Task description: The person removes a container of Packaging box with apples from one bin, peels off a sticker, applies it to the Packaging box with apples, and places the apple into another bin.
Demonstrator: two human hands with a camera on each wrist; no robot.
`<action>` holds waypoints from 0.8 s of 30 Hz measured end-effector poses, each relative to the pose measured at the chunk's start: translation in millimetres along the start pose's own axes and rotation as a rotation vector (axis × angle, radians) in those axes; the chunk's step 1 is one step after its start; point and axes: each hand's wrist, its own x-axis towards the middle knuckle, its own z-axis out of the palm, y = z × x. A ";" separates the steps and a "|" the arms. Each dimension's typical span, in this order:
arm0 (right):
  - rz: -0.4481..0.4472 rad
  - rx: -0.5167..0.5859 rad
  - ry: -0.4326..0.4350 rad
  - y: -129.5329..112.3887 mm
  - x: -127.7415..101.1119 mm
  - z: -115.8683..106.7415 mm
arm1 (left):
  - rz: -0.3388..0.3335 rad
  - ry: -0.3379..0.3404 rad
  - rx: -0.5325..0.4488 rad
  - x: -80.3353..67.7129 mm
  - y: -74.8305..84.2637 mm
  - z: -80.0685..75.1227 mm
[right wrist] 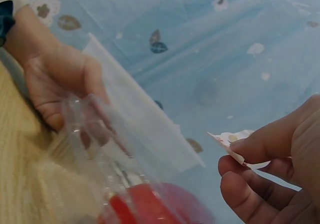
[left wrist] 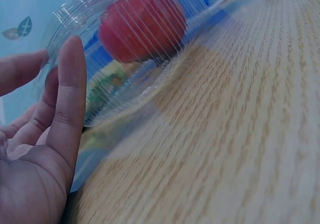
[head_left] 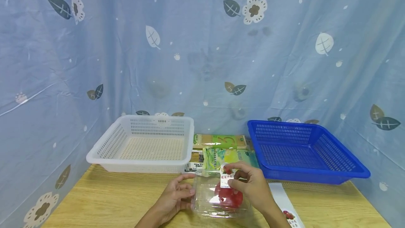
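Observation:
A clear plastic box (head_left: 207,198) stands on the table in front of me, with a round red fruit (left wrist: 142,26) inside it. My left hand (head_left: 175,196) holds the box by its left side, thumb and index fingertip at the wall. Between thumb and index finger, my right hand (head_left: 250,184) pinches a small white label (head_left: 226,180) printed with a red fruit and characters. That label overlaps the box top in the head view. In the right wrist view the label (right wrist: 232,140) is bent, and its edge stands free of the fingers.
A white strip (head_left: 280,194) bearing another printed label lies right of the box. Behind, a white basket (head_left: 139,164) stands at left and a blue basket (head_left: 311,175) at right. Several flat packets, one a green-yellow packet (head_left: 234,156), lie between them. A blue curtain (head_left: 196,62) surrounds the table.

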 end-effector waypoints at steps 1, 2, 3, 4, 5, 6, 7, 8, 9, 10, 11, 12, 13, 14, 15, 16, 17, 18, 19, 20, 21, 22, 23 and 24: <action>0.012 -0.003 -0.009 0.9 0.0 2.1 | -0.001 0.003 0.000 -0.1 0.0 -0.2; 0.027 -0.011 -0.014 2.0 0.0 4.1 | -0.001 0.006 0.002 -0.3 0.0 -0.4; 0.036 -0.021 -0.018 3.1 -0.1 6.2 | 0.000 0.008 0.005 -0.4 -0.1 -0.5; 0.036 -0.035 -0.026 4.4 -0.1 7.9 | 0.002 0.009 0.007 -0.4 -0.3 -0.7; 0.038 -0.049 -0.032 5.8 0.0 9.5 | 0.004 0.010 0.009 -0.5 -0.4 -0.8; 0.039 -0.063 -0.034 7.2 0.0 10.9 | 0.007 0.011 0.011 -0.5 -0.6 -0.7; 0.038 -0.077 -0.035 8.4 0.0 12.1 | 0.009 0.011 0.013 -0.5 -0.7 -0.7; 0.036 -0.089 -0.035 9.7 0.0 13.1 | 0.011 0.011 0.015 -0.5 -0.9 -0.7; 0.035 -0.095 -0.037 10.8 0.0 13.8 | 0.012 0.011 0.014 -0.4 -0.9 -0.6; 0.035 -0.098 -0.038 11.7 0.1 14.3 | 0.013 0.012 0.013 -0.5 -0.8 -0.3; 0.038 -0.098 -0.036 12.5 -0.1 14.6 | 0.013 0.013 0.013 -0.6 -0.7 0.0; 0.039 -0.097 -0.035 13.0 -0.3 14.7 | 0.013 0.014 0.014 -0.5 -0.6 0.2; 0.042 -0.095 -0.033 13.5 -0.5 14.7 | 0.014 0.015 0.014 -0.5 -0.4 0.3; 0.046 -0.091 -0.033 13.9 -0.6 14.6 | 0.014 0.016 0.014 -0.5 -0.1 0.6; 0.050 -0.088 -0.030 14.1 -0.8 14.5 | 0.014 0.017 0.015 -0.6 0.2 0.8; 0.056 -0.087 -0.028 14.2 -0.9 14.5 | 0.014 0.018 0.016 -0.6 0.2 0.9; 0.063 -0.088 -0.025 14.3 -1.1 14.6 | 0.013 0.018 0.017 -0.4 0.2 0.9; 0.069 -0.090 -0.022 14.5 -1.2 14.7 | 0.012 0.019 0.016 -0.3 0.2 0.9; 0.073 -0.095 -0.018 14.6 -1.3 14.9 | 0.012 0.019 0.015 -0.3 0.2 1.0; 0.077 -0.100 -0.014 14.4 -1.3 15.2 | 0.009 0.019 0.015 -0.3 0.1 1.2; 0.081 -0.106 -0.009 14.4 -1.4 15.6 | 0.010 0.017 0.014 -0.2 0.0 1.1; 0.085 -0.112 -0.003 14.4 -1.3 15.9 | 0.008 0.017 0.014 -0.1 -0.2 1.2; 0.087 -0.116 0.002 14.3 -1.4 16.2 | 0.006 0.017 0.012 0.0 -0.1 1.4; 0.090 -0.119 0.008 14.1 -1.5 16.5 | 0.005 0.017 0.012 0.0 0.0 1.5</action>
